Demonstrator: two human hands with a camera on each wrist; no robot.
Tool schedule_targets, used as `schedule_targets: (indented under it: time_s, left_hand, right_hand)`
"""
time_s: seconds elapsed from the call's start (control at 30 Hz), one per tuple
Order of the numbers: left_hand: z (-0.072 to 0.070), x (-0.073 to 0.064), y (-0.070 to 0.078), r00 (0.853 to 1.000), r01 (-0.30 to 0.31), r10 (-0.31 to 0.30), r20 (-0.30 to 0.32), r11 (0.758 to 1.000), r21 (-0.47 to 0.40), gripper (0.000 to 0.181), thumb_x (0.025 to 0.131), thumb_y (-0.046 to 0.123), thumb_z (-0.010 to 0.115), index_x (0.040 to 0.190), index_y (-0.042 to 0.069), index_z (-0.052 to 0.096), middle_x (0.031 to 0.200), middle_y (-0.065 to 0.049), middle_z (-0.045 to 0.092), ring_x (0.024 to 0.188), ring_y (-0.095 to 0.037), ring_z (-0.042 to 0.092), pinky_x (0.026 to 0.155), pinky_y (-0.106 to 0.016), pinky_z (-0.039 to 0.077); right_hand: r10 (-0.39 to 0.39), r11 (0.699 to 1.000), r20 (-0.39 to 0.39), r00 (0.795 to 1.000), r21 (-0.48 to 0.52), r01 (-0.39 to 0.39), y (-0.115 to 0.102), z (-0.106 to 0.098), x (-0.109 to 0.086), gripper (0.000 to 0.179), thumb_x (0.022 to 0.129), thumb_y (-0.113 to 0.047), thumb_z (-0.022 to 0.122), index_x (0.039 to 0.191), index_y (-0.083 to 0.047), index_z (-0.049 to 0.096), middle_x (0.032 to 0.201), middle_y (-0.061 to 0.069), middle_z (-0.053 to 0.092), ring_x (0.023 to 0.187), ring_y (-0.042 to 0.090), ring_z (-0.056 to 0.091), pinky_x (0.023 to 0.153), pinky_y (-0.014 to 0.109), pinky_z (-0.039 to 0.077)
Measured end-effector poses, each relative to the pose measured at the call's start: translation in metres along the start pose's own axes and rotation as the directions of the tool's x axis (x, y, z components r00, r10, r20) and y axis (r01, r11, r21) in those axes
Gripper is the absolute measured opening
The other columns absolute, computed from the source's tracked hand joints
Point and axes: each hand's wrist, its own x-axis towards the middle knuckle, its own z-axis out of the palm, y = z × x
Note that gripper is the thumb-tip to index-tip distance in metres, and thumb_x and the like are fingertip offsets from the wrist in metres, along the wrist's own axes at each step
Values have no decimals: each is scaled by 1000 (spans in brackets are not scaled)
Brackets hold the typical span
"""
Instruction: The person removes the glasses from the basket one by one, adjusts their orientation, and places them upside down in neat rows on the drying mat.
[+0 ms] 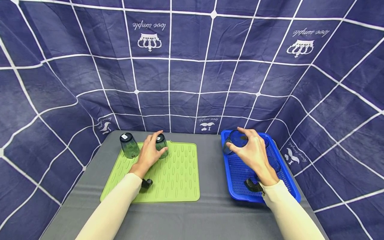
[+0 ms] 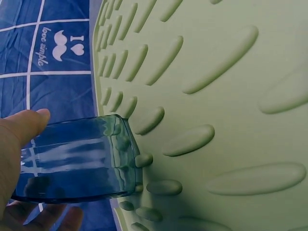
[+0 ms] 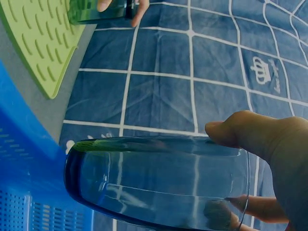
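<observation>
On the green mat (image 1: 180, 173), a greenish glass (image 1: 160, 145) stands upside down. My left hand (image 1: 149, 151) grips it near its raised base, thumb on one side and fingers on the other, as the left wrist view shows. Left of that hand stands a second upturned glass (image 1: 129, 146) at the mat's far left corner. Over the far left part of the blue basket (image 1: 229, 180), my right hand (image 1: 253, 150) holds a clear bluish glass (image 3: 159, 178) by its rim end, mouth up. Whether its base touches the basket cannot be told.
Inside the basket, more clear glasses (image 1: 274, 164) stand at the right side, partly behind my right hand and wrist. A grey tabletop (image 1: 211, 166) lies between mat and basket. Dark blue checked cloth (image 1: 186, 76) walls the back and both sides.
</observation>
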Motion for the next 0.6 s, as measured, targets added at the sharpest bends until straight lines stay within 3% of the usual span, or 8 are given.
schedule_targets:
  time_s: [0.37,0.6]
  left_hand:
    - [-2,-3,-1,1000,6,-6,7,1000,5,94,104,30,92,182,27,40,169,-30,50,152,-55,58,112,-73,59]
    - [-6,-9,4,999,-24,25,-28,1000,17,94,102,29,94,180,25,42,171,-28,48,153,-56,54,107,-75,59]
  right_hand:
    - [-39,998,-9,999,46,39,-16,1,-9,77,81,-32,105,148,-5,78,136,21,80,118,42,80,105,60,62]
    - [-43,996,-24,999,72,44,-23,0,-14,76,81,-31,106,147,-7,79,137,19,81,122,42,79,107,60,62]
